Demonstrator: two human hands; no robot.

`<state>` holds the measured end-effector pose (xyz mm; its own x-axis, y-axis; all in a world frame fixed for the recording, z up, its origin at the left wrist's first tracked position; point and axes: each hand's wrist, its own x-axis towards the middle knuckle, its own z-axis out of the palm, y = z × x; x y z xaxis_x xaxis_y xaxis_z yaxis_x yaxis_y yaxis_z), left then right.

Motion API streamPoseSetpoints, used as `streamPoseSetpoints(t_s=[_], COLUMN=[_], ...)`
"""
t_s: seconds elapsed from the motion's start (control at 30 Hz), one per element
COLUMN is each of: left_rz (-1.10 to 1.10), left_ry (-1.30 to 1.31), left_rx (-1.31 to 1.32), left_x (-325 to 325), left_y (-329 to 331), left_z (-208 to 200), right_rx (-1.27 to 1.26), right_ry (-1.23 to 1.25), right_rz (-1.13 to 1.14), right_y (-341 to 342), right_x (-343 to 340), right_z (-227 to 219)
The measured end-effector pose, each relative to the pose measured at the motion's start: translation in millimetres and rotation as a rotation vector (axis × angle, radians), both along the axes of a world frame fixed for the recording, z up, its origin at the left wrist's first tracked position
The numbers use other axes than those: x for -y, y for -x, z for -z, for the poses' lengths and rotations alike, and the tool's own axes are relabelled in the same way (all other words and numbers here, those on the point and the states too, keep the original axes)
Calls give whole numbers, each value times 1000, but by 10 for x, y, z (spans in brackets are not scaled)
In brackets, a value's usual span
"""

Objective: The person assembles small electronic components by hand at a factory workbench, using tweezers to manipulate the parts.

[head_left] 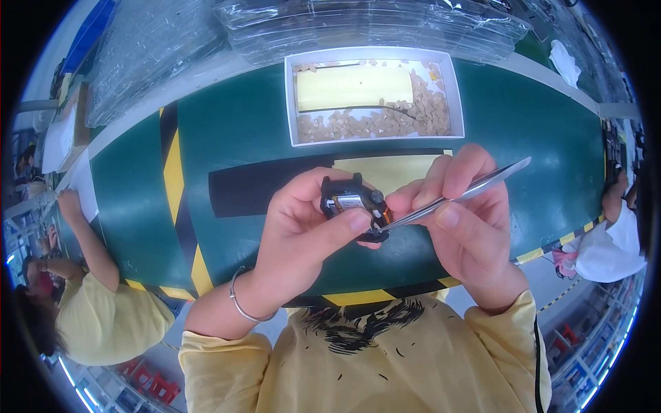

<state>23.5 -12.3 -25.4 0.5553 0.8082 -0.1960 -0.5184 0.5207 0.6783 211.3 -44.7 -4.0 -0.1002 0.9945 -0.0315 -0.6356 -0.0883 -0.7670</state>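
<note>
My left hand grips a small black device housing, its thumb pressed across the front. Inside the housing sits a silvery rectangular part, with an orange-brown bit near its right edge. Between the fingers of my right hand is a pair of metal tweezers, tilted with the broad end up to the right. Their tips reach the housing's lower right side; whether they pinch anything there is too small to tell. Beneath my hands, a black sheet and a pale yellow sheet lie on the green table.
A white box beyond my hands holds many small tan scraps and a yellow sheet. Stacked clear plastic trays stand at the back. Black-and-yellow tape marks the green table. People in light clothing work at left and right.
</note>
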Motion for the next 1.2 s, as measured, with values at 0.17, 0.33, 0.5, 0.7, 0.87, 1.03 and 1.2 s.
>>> streamPoseSetpoints(t_s=[0.17,0.33,0.5,0.7,0.87,1.03,1.2], left_rz=[-6,-21,-22,-31,-37,-53,-55], left_ry=[0,21,51,36,-19,-37,-27], left_rx=[-18,-31,-54,-44,-53,-74,-248], left_x=[5,7,10,8,14,13,-12], left_y=[-5,-16,-19,-17,-7,-32,-17], left_z=[5,-10,-25,-22,-14,-40,-78], right_rx=[36,65,53,105,146,230,702], right_ry=[10,18,44,15,-58,-154,-491], right_rz=[14,29,25,44,50,82,128], right_y=[-6,10,14,20,23,-7,-158], right_x=[11,10,3,7,12,53,62], right_z=[0,-8,-25,-20,-11,31,-66])
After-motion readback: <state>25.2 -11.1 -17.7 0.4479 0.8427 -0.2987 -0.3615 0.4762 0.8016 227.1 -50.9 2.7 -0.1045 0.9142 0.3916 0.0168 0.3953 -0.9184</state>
